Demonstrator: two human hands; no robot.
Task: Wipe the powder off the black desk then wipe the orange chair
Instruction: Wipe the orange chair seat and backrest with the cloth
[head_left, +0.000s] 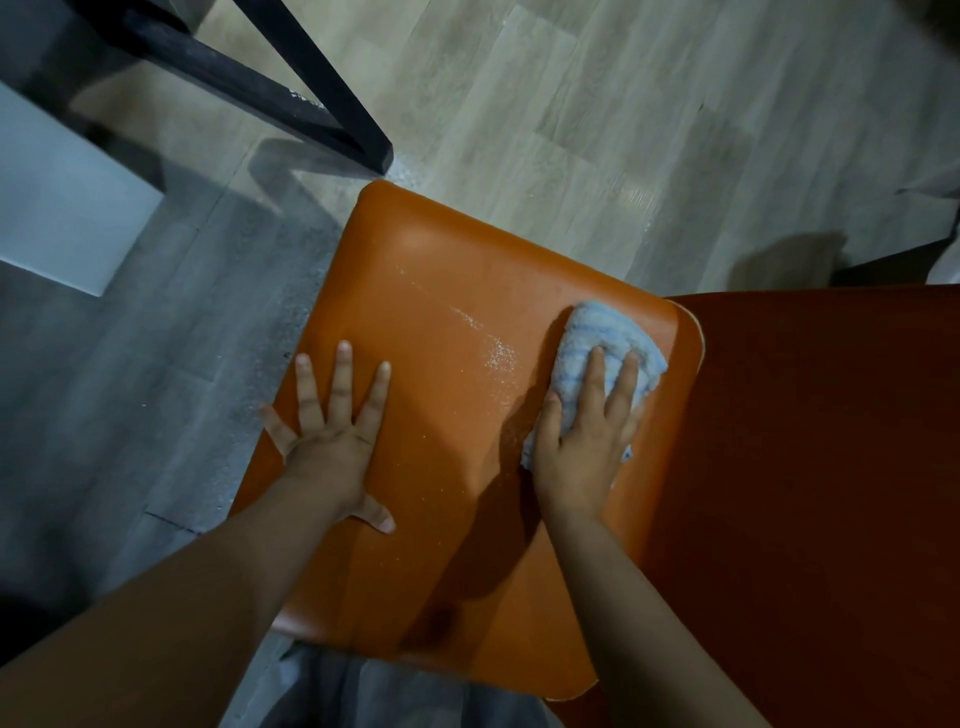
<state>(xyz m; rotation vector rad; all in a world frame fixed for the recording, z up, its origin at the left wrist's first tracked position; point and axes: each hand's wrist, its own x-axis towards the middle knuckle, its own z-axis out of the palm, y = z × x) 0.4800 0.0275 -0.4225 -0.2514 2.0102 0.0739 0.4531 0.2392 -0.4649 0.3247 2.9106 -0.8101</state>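
- Pale wood-look floor (597, 104) fills the upper view.
- Orange chair (441, 270): seat centre frame, darker back panel to the right.
- Black desk frame (291, 88), upper left, standing apart from the chair.
- Left hand (337, 441): fingers spread, palm flat on the seat's left side, holding nothing.
- Right hand (587, 436): fingers extended, pressing down on the cloth; thumb grip unclear.
- Blue-white terry cloth (597, 327), bunched at the seat's right edge.
- White powder (498, 353): thin streak on the seat, between the hands, just left of the cloth.

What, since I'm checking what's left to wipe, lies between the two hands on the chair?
White powder on the orange seat, between left hand and right hand pressing a cloth, in the head view.
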